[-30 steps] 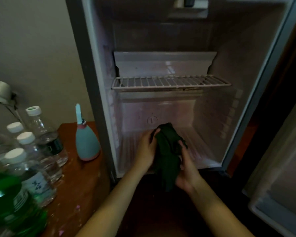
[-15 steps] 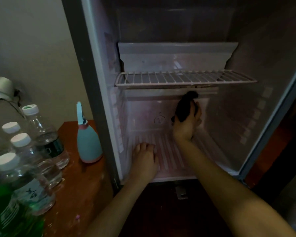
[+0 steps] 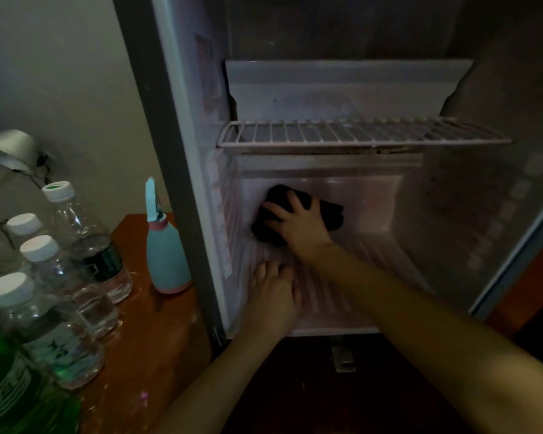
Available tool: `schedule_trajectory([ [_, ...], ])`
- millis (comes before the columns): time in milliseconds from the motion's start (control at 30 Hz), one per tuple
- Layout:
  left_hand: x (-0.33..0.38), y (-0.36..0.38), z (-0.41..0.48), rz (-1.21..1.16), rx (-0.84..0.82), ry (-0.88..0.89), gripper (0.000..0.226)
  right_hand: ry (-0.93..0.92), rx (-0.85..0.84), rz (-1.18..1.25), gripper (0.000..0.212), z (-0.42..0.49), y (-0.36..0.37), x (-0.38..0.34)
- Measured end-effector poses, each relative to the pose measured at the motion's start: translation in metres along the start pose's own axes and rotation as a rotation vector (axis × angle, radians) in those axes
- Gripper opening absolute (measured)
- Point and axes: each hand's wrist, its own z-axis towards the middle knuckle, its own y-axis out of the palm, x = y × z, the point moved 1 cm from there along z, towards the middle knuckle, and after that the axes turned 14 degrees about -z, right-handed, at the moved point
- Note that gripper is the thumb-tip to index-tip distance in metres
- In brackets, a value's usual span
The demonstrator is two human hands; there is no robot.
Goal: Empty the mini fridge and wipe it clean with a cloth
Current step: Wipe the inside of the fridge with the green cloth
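At the far left, on a wooden bench (image 3: 157, 336), a green bottle (image 3: 16, 396) is seen at the lower corner, and four clear water bottles (image 3: 60, 311) with white caps are grouped just behind it. A grey lamp head (image 3: 8, 148) is seen against the wall above them. Further right on the bench, a teal spray bottle (image 3: 166, 255) with a pink base is stood upright, just beside the fridge's left edge.

The mini fridge (image 3: 170, 151) is seen open, and no contents are seen inside it. A white wire shelf (image 3: 358, 133) is fitted across the middle of the compartment.

Below the shelf, the left hand (image 3: 275, 296) is laid palm down on the ribbed floor of the fridge near the front left corner, with the fingers straight and together and nothing held.

Just behind it, a dark cloth (image 3: 333, 214) is bunched against the back wall of the lower compartment, towards its left side. The right hand (image 3: 298, 225) is placed over the cloth, the fingers spread and curled onto it so that it is gripped and pressed to the wall. Part of the cloth is left showing on either side of the hand.
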Motion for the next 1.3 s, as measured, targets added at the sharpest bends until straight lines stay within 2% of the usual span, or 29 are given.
schedule_trajectory([
  [67,-0.001,-0.001,-0.001,-0.022,-0.002,0.019,0.042,-0.018,0.006,-0.020,0.039,-0.010,0.009,0.019],
  [100,-0.001,-0.001,-0.001,-0.031,0.001,0.023,0.042,0.034,0.001,0.025,0.041,-0.018,0.019,0.029],
  [233,0.000,0.001,0.000,-0.046,0.007,0.018,0.038,0.506,-0.132,0.232,0.052,-0.073,0.049,0.059],
  [300,0.001,0.002,-0.001,-0.041,0.013,0.016,0.037,0.644,-0.166,0.377,0.052,-0.087,0.055,0.061],
  [367,0.003,0.002,-0.001,-0.042,0.028,0.013,0.037,0.765,-0.092,0.564,0.054,-0.084,0.050,0.058],
  [433,0.004,0.001,0.000,-0.037,0.037,0.012,0.037,0.907,0.104,0.760,0.060,-0.070,0.032,0.053],
  [467,0.004,0.002,0.000,-0.031,0.037,0.008,0.037,0.914,0.210,0.784,0.065,-0.062,0.021,0.049],
  [533,0.004,0.002,0.001,-0.020,0.033,-0.001,0.039,0.785,0.292,0.646,0.073,-0.041,-0.001,0.040],
  [600,0.004,0.003,0.003,0.006,0.028,-0.013,0.040,0.564,0.217,0.444,0.074,-0.019,-0.013,0.021],
  [667,0.003,0.003,0.002,0.041,0.026,-0.030,0.040,0.329,0.135,0.294,0.061,-0.005,-0.010,-0.001],
  [733,0.004,0.001,0.002,0.054,0.023,-0.027,0.040,0.172,0.085,0.166,0.046,-0.001,-0.002,-0.007],
  [800,0.002,0.000,0.003,0.048,0.012,-0.011,0.041,0.061,0.090,0.036,0.035,-0.001,0.003,0.003],
  [867,0.000,-0.001,0.002,0.023,-0.002,0.001,0.042,0.017,0.133,0.028,0.033,-0.009,0.013,0.019],
  [933,0.000,-0.002,0.001,-0.011,0.004,0.010,0.041,0.157,0.045,0.164,0.037,-0.022,0.025,0.034],
  [1000,0.002,-0.002,0.001,-0.019,0.017,0.018,0.039,0.467,-0.011,0.307,0.050,-0.040,0.040,0.045],
  [1100,0.004,0.000,0.001,-0.017,0.017,0.005,0.037,0.943,0.038,0.484,0.071,-0.060,0.049,0.054],
  [1167,0.004,0.002,0.001,0.001,0.035,-0.004,0.037,1.095,0.040,0.654,0.074,-0.058,0.049,0.056],
  [1300,0.004,0.007,0.001,0.023,0.049,-0.019,0.037,1.368,-0.094,1.084,0.082,-0.040,0.041,0.049],
])
